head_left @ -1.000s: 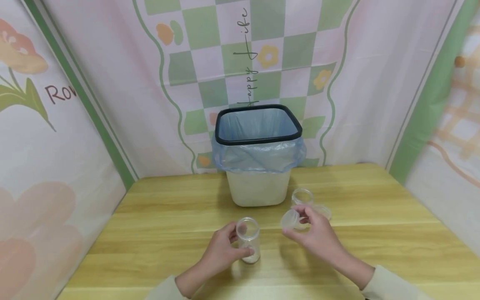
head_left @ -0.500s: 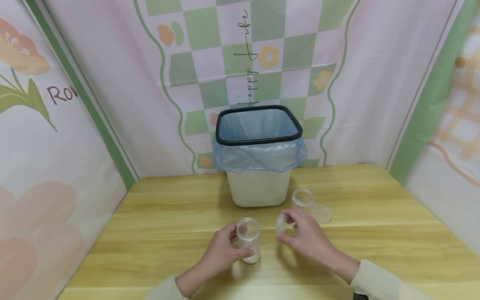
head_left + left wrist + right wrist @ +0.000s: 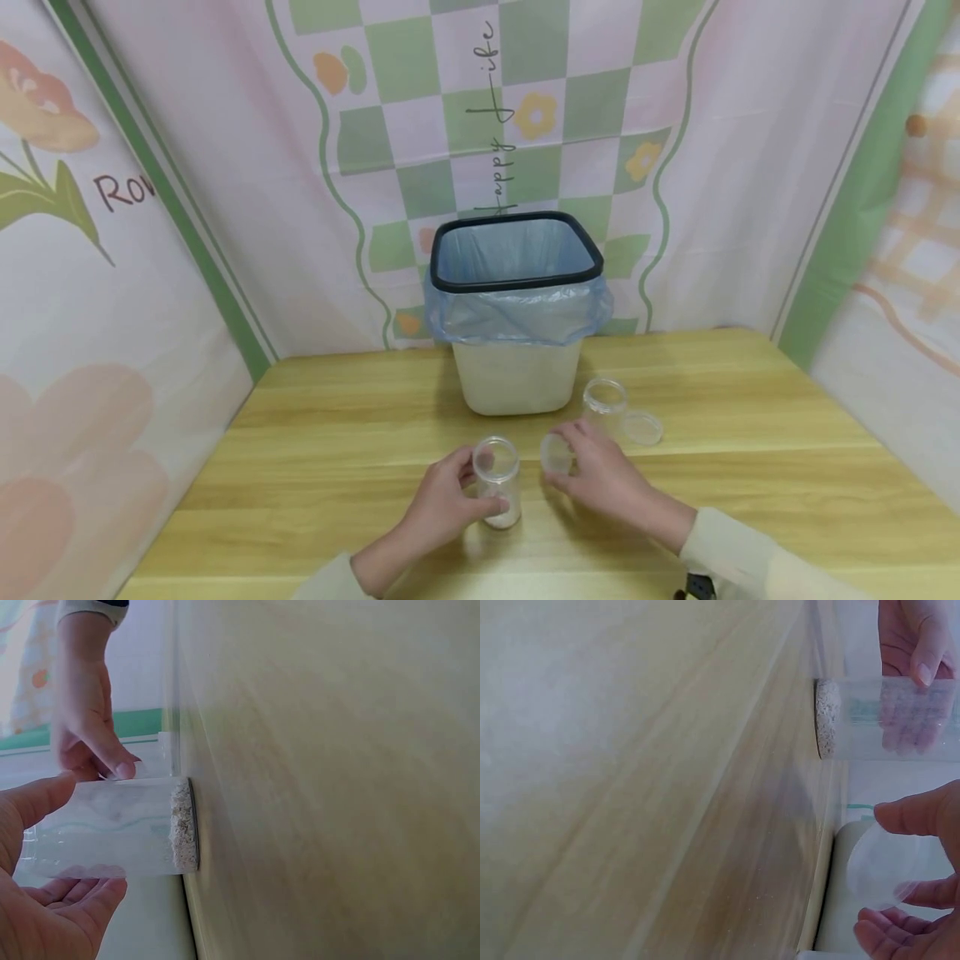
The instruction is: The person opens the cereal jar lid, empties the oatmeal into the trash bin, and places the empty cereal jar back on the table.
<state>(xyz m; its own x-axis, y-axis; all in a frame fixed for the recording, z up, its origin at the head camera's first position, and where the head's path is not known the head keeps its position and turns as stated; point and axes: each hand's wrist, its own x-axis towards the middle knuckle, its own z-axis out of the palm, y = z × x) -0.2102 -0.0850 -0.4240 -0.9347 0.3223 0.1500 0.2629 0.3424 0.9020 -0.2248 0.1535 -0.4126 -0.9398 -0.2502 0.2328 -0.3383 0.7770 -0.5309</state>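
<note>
My left hand (image 3: 442,502) grips a clear, uncapped jar (image 3: 497,475), which stands upright on the wooden table. A thin layer of pale, grainy material (image 3: 182,829) covers the jar's bottom, plain in both wrist views. Just right of the jar, my right hand (image 3: 602,473) pinches a round translucent lid (image 3: 881,862) by its edge between thumb and fingers. The lid is tilted on its side, above the table and apart from the jar. Behind the right hand stands a second clear jar (image 3: 604,393), open at the top and partly hidden by that hand.
Beside the second jar, another clear round lid (image 3: 643,427) lies flat on the table (image 3: 360,433). At the back middle stands a pale bin (image 3: 517,379) with a black rim and a blue liner bag (image 3: 517,317). A patterned curtain (image 3: 408,125) hangs behind the table.
My right hand has moved left toward the held jar with the lid, turning it on the way and uncovering the second jar's lid. The left hand and its jar have stayed in place.
</note>
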